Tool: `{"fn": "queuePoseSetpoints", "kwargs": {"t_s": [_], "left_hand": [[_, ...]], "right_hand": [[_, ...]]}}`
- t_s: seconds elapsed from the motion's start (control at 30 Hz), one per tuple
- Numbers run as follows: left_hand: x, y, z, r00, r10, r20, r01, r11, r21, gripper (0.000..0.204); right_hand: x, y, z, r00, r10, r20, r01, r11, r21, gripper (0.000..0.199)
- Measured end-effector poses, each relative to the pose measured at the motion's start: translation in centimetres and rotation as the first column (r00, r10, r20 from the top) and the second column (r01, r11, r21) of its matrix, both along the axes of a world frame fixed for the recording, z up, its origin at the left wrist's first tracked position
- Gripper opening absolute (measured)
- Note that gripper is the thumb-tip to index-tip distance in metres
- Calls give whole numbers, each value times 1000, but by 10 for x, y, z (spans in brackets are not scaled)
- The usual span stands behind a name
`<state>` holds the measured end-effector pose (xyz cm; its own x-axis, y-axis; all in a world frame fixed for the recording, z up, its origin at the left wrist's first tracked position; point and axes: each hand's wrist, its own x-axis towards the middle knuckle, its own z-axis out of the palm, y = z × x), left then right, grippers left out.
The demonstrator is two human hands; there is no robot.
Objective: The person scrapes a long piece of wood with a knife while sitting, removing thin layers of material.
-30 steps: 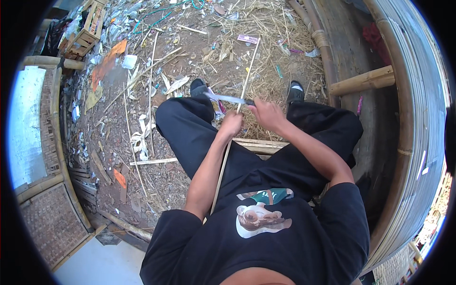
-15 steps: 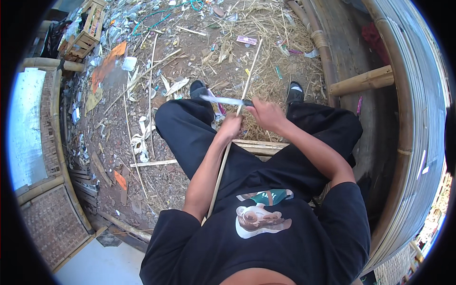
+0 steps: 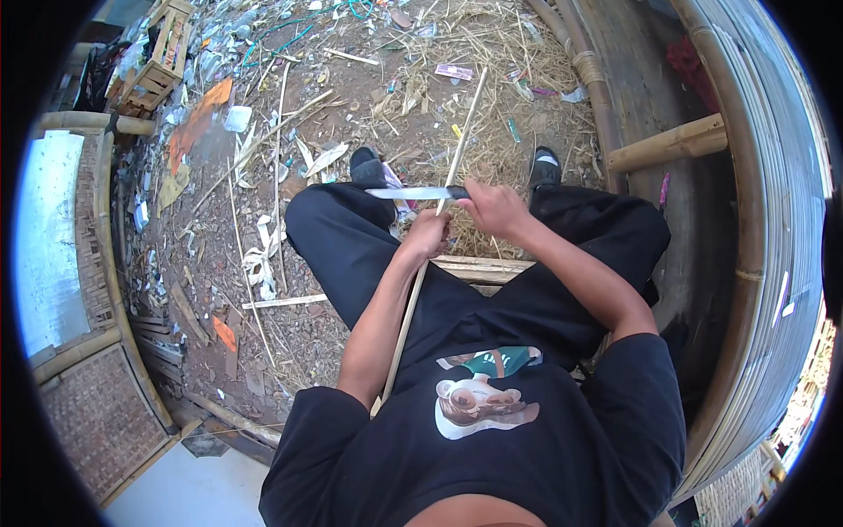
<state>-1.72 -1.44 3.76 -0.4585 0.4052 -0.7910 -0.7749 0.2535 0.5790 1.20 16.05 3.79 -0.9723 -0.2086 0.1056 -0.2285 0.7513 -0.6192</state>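
My left hand (image 3: 427, 235) is closed around a long, thin bamboo strip (image 3: 465, 132). The strip runs from beside my left upper arm, up between my knees, and out over the ground in front. My right hand (image 3: 493, 209) grips the dark handle of a knife (image 3: 408, 193). Its pale blade points left and crosses the strip just beyond my left fist. From this angle I cannot tell how deeply the edge meets the strip. Both forearms rest low between my spread legs.
Below my hands lies a wooden piece (image 3: 483, 270). Straw (image 3: 492, 97), sticks and litter cover the ground ahead. A slatted wooden crate (image 3: 162, 57) stands far left. Bamboo poles (image 3: 746, 237) and a platform border my right; a woven panel (image 3: 101, 400) stands at left.
The knife has shifted slightly down along the strip toward me, and its blade looks sharper now than in the earlier blur. My left hand keeps its hold.
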Motion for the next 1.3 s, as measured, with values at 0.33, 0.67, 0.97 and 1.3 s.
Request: {"fn": "queuePoseSetpoints", "kwargs": {"t_s": [0.33,0.67,0.97,1.3], "left_hand": [[-4,-11,-2,1000,-5,25,4,998,60,25],[1,-17,-8,1000,6,31,-9,994,107,28],[-3,-13,-14,995,-33,98,22,993,118,30],[-8,-14,-10,997,-11,76,1,993,121,28]], "right_hand": [[-4,-9,-8,994,-98,37,97,994,44,38],[-18,15,-9,929,-263,261,260,965,47,36],[-9,9,-59,988,-153,-10,152,973,172,41],[-17,14,-33,965,-179,191,153,978,143,39]]}}
